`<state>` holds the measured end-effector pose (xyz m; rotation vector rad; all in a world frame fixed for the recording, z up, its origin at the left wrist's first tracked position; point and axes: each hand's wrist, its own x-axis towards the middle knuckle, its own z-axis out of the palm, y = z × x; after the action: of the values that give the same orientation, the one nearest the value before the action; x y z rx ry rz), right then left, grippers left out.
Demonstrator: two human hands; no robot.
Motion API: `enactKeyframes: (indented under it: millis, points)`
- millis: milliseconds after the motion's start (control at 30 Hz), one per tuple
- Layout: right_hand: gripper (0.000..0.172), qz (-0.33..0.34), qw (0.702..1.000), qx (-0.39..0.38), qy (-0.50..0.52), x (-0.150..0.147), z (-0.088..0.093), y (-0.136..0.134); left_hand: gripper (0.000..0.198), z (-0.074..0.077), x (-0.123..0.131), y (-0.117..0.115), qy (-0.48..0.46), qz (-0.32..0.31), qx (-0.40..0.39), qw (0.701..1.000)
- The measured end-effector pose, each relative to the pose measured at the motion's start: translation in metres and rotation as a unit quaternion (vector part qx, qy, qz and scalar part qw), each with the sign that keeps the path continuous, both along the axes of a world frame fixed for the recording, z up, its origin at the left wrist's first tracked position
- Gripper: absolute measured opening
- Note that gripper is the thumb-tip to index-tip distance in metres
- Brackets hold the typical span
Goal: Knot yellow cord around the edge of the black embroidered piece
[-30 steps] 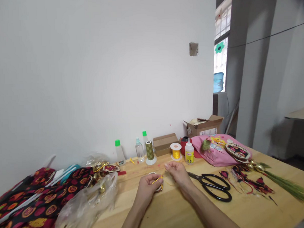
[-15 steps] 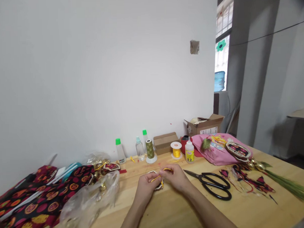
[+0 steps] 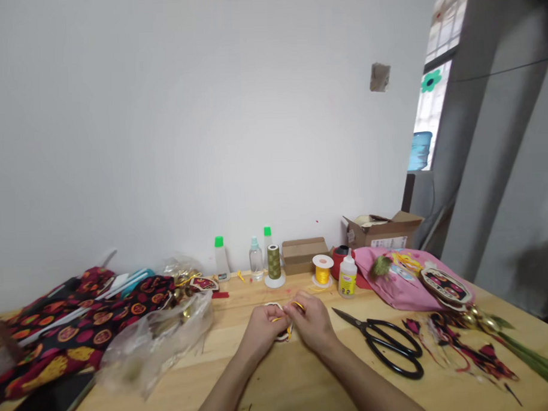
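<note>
My left hand (image 3: 261, 330) is closed in a pinch on a thin yellow cord (image 3: 297, 304). Close beside it, my right hand (image 3: 315, 324) pinches the same cord, which arches up over its fingers. The two hands' fingertips nearly meet. Beneath them on the wooden table is a small embroidered patch (image 3: 285, 336) with a pale scalloped edge, mostly covered by the fingers. Black-handled scissors (image 3: 381, 341) lie to the right of my right hand, blades toward it. A spool of yellow cord (image 3: 322, 272) stands behind the hands.
Along the wall stand a green thread cone (image 3: 274, 265), a glue bottle (image 3: 347, 277) and cardboard boxes (image 3: 383, 230). Patterned fabric (image 3: 102, 319), a clear plastic bag (image 3: 148, 342) and a phone (image 3: 47, 402) lie left. To the right are a pink bag (image 3: 394, 291) and fabric scraps (image 3: 474, 348).
The camera view has turned slightly left, so the phone now shows at lower left. Both hands keep pinching the cord, and their fingertips have come a little closer together.
</note>
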<state>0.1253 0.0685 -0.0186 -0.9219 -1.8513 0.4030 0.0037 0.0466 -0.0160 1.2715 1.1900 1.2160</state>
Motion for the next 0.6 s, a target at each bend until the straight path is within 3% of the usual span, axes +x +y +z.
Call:
enactKeyframes:
  millis: [233, 433, 600]
  points:
    - [0.028, 0.025, 0.996, -0.056, 0.063, 0.0, -0.007, 0.013, 0.022, 0.001, -0.001, 0.0, -0.082, -0.042, -0.004, 0.996]
    - [0.028, 0.051, 0.988, -0.104, 0.107, 0.002, -0.008, 0.015, 0.023, 0.002, 0.0, 0.001, -0.105, -0.018, -0.001, 0.994]
    - [0.028, 0.059, 0.985, -0.119, 0.113, 0.003, -0.006, 0.013, 0.024, 0.0, 0.0, 0.002, -0.068, 0.01, -0.017, 0.998]
